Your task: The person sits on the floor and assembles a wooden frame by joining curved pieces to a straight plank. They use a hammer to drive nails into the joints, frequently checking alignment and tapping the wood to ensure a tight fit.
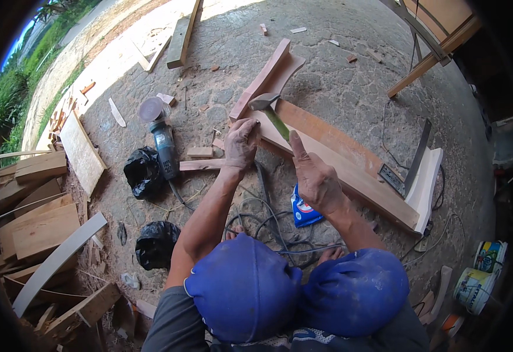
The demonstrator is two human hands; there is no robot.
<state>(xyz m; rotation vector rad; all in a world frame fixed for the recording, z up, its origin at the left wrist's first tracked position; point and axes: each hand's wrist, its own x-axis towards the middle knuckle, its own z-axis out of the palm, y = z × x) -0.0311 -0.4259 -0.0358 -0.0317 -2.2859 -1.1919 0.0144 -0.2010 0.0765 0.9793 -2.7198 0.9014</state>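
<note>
My right hand [321, 185] is wrapped round the green handle of a hammer [277, 120], index finger stretched along it. The steel head sits just above the corner of a wooden frame. At that corner my left hand [241, 142] pinches something small that I cannot make out, against the end of a long pale board [338, 170]. A shaped wooden piece [271, 76] meets the board there. Another shaped piece [426, 188] is at the far right end, with a dark metal square [394, 179] lying across that corner. A reddish board [321, 132] runs along behind.
An angle grinder [163, 146] lies left, beside a black plastic bag [143, 173]. Cables [268, 220] coil near my feet with a blue packet [304, 210]. Wood offcuts [39, 229] are piled far left. Paint buckets [473, 290] stand lower right. A wooden stand [432, 58] is upper right.
</note>
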